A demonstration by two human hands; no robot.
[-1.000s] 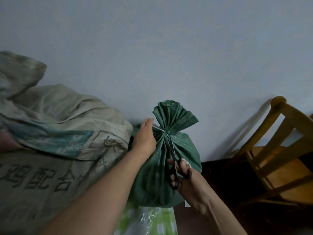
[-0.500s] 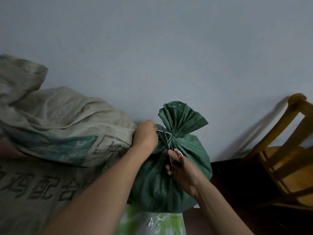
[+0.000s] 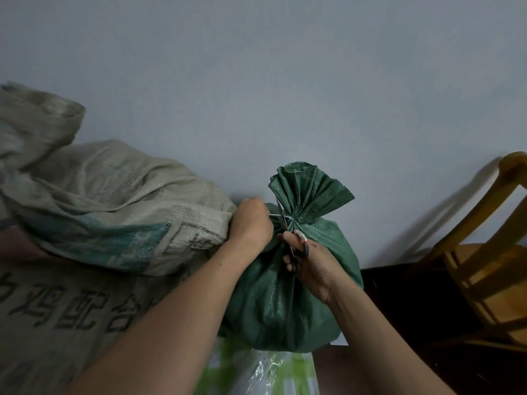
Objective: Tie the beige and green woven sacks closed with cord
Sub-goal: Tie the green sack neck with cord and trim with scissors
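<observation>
The green woven sack [image 3: 319,283] stands against the wall, its neck gathered and bound by a pale cord [image 3: 278,215], with the top fanned out above. My left hand [image 3: 251,223] pinches the cord's loose end and holds it taut to the left of the neck. My right hand [image 3: 309,259] grips black scissors [image 3: 288,238] by their handles, blades pointing up across the taut cord close to the knot. The large beige woven sack [image 3: 94,212] with printed characters lies to the left, its mouth slumped over.
A wooden chair [image 3: 490,258] stands at the right, close to the green sack. A green-and-white plastic bag [image 3: 265,372] lies below the green sack. A plain grey wall fills the background.
My right hand has raised the scissors from the sack's front up to the cord at the neck. My left hand has closed on the cord end and pulled it left. The view shifted left.
</observation>
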